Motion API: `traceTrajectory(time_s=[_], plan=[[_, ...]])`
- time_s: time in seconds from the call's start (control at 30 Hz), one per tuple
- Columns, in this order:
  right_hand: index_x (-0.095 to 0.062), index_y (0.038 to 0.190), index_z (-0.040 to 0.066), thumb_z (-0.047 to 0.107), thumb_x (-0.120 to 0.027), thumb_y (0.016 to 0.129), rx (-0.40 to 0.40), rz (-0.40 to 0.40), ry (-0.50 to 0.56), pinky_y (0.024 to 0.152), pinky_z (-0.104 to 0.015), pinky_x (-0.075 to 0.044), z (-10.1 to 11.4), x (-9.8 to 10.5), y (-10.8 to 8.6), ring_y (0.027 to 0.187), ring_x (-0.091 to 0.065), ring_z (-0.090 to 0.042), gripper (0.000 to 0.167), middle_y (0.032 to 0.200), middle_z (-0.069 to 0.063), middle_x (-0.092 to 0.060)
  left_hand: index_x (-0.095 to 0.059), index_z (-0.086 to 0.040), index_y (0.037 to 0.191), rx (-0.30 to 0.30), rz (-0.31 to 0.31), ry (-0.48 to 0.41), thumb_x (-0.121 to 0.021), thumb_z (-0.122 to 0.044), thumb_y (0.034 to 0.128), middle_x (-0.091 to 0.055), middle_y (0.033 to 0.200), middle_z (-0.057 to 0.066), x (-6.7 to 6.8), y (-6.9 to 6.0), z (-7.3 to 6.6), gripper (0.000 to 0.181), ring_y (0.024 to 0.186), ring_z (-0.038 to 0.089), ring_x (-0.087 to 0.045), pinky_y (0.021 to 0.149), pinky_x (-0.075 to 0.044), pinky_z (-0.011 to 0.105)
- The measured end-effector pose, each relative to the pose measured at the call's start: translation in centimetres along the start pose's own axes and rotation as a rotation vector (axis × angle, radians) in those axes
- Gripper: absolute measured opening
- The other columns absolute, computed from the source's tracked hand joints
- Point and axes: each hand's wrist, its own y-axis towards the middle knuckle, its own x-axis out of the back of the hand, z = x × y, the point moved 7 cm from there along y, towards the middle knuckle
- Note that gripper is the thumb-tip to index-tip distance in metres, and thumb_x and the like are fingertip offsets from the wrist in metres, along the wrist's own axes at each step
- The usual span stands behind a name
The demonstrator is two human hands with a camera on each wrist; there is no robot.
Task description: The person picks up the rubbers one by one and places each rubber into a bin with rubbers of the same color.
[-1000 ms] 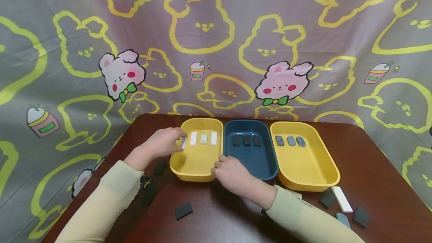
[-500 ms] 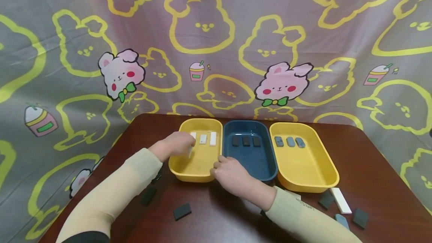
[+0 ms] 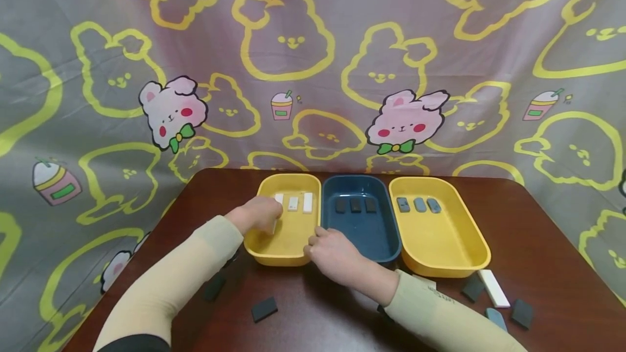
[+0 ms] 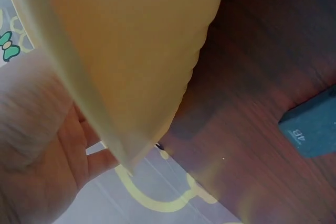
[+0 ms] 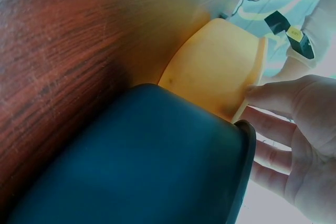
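Note:
My left hand (image 3: pixel 261 214) is down inside the left yellow tray (image 3: pixel 283 258), gripping a white eraser (image 3: pixel 274 226) that is mostly hidden by the fingers. In the left wrist view the tray wall (image 4: pixel 136 66) covers part of that hand. Several white erasers (image 3: pixel 307 202) stand in a row by it, the nearest partly hidden. At the tray's front right corner, my right hand (image 3: pixel 335 254) pinches the rim, thumb outside and fingers inside, as the right wrist view shows. The dark blue tray (image 5: pixel 157 156) adjoins this corner.
Dark erasers (image 3: pixel 355 205) line up in the blue tray (image 3: pixel 376 243); grey-blue ones (image 3: pixel 419 205) lie in the right yellow tray (image 3: pixel 452 272). Loose on the table are a dark eraser (image 3: pixel 264 309), a long white eraser (image 3: pixel 494 288) and others. A patterned curtain (image 3: pixel 313 69) hangs behind.
My left hand has moved right and slightly towards me within the left tray, with the white eraser in its fingers. The right hand stays on the rim.

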Motion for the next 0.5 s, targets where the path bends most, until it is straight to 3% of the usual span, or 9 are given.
traceTrajectory(time_s=[0.27,0.37,0.5], plan=[[-0.076,0.098,0.017,0.022,-0.074,0.088,0.002,0.017,0.031,0.061,-0.021,-0.039,0.0,-0.2,0.0,0.074,-0.05,-0.013,0.012,0.08,0.004,-0.064,-0.053,-0.014,0.069,0.01,-0.001,-0.021,-0.073,-0.008,0.0695,-0.047,0.064,-0.001,-0.2,-0.3,-0.1,0.021,0.062,0.017,-0.042,0.059,-0.038,0.031],[-0.075,0.098,0.017,0.021,-0.073,0.089,0.005,0.017,0.025,0.061,-0.021,-0.039,0.0,-0.1,0.0,0.074,-0.05,-0.014,0.01,0.08,0.004,-0.064,-0.065,-0.011,0.086,0.034,-0.005,-0.066,-0.074,-0.01,0.0725,-0.06,0.08,0.001,0.0,-0.5,0.2,0.016,0.071,0.017,-0.051,0.069,-0.045,0.033],[-0.075,0.097,0.018,0.019,-0.072,0.089,0.002,0.019,0.024,0.061,-0.022,-0.039,-0.1,0.0,0.0,0.074,-0.05,-0.013,0.009,0.08,0.004,-0.064,-0.068,-0.009,0.11,0.038,-0.058,-0.111,-0.075,-0.019,0.0808,-0.067,0.096,0.001,1.1,-1.1,0.4,0.032,0.077,0.014,-0.055,0.078,-0.049,0.037]])
